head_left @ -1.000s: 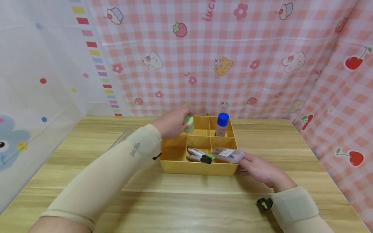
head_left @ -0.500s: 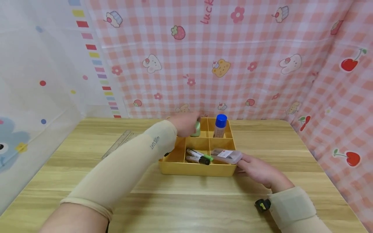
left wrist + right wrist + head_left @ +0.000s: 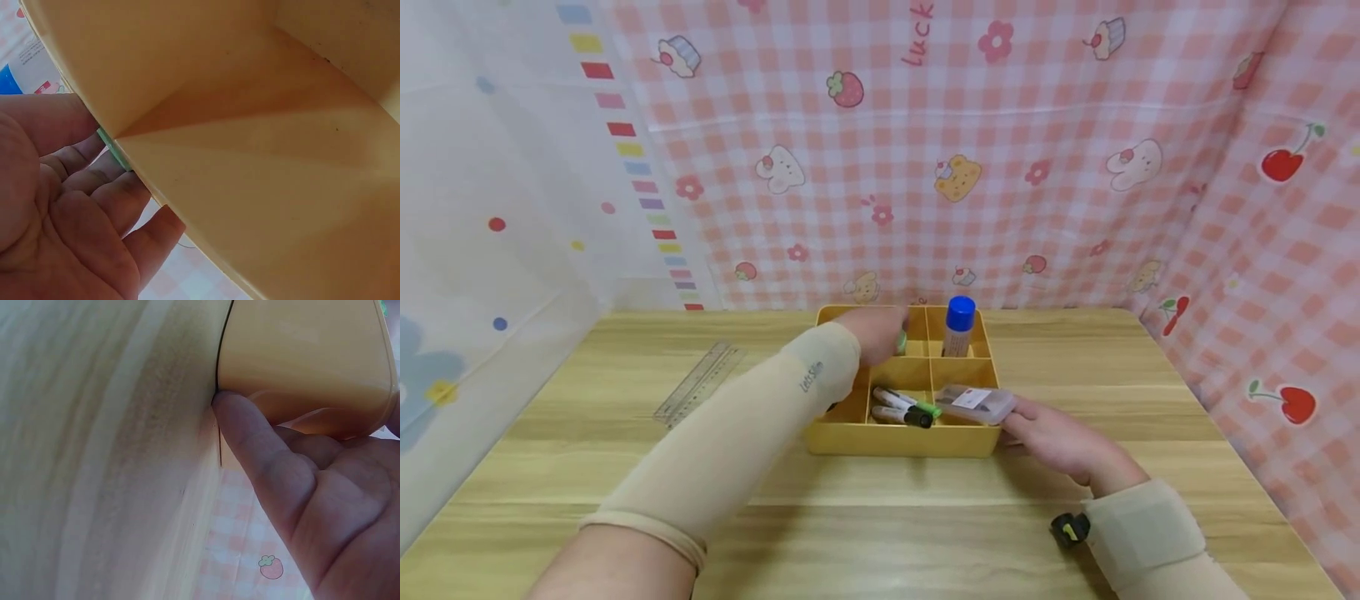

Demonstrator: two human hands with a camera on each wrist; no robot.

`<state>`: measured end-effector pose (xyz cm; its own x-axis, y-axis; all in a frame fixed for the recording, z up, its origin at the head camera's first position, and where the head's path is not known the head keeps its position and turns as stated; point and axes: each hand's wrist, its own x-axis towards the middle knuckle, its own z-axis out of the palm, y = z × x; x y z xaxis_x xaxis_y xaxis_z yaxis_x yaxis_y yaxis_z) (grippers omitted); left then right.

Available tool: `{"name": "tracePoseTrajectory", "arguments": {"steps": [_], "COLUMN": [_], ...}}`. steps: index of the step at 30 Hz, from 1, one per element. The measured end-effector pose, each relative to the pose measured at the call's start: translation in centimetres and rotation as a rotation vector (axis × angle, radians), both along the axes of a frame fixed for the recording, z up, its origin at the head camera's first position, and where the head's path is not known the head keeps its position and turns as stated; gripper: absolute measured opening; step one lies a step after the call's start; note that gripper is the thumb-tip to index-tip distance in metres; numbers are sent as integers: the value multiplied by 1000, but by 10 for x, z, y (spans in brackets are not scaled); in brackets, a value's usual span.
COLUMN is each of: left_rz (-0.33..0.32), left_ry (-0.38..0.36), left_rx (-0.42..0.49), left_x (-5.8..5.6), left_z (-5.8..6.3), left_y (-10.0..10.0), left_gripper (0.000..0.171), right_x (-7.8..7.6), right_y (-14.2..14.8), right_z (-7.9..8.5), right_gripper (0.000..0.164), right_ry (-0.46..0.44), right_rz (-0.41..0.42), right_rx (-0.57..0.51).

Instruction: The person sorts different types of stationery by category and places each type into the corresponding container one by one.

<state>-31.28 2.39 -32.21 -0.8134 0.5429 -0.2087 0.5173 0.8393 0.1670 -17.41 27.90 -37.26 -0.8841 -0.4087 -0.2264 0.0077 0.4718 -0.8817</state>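
A yellow divided tray (image 3: 902,442) stands on the table. My left hand (image 3: 880,332) reaches over its back row and holds a small pale green cylinder (image 3: 902,343), low in the back middle compartment. Only a sliver of the cylinder (image 3: 115,149) shows beside the fingers in the left wrist view; the rest is hidden. At the tray's front right corner rests my right hand (image 3: 1063,440), its fingers against the outer wall. One finger (image 3: 247,428) touches the corner near the tabletop in the right wrist view. Next to that hand, a clear flat box (image 3: 983,406) leans over the rim.
Two markers, one green-capped (image 3: 904,400) and one black-capped (image 3: 904,416), lie in the front middle compartment. A blue-capped bottle or stick (image 3: 957,329) stands in the back right one. Left of the tray, a clear ruler (image 3: 692,390) lies on the wooden table (image 3: 880,533).
My left hand has moved right and down into the tray with the green cylinder, which is now mostly hidden. The right hand keeps its place at the tray's corner.
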Motion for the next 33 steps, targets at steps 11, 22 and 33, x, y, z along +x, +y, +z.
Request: {"name": "tracePoseTrajectory", "arguments": {"steps": [11, 22, 33], "left_rz": [-13, 45, 338], "left_ry": [-18, 35, 108], "left_rx": [-60, 121, 77], "left_x": [7, 3, 9], "left_z": [2, 26, 18], "left_y": [-16, -82, -217], "left_gripper": [36, 38, 45], "right_x": [-2, 1, 1], "right_y": [-9, -4, -10], "right_z": [-4, 0, -1], "right_gripper": [52, 55, 56], "right_ry": [-11, 37, 9], "right_rz": [19, 34, 67], "right_rx": [-19, 33, -45]}}
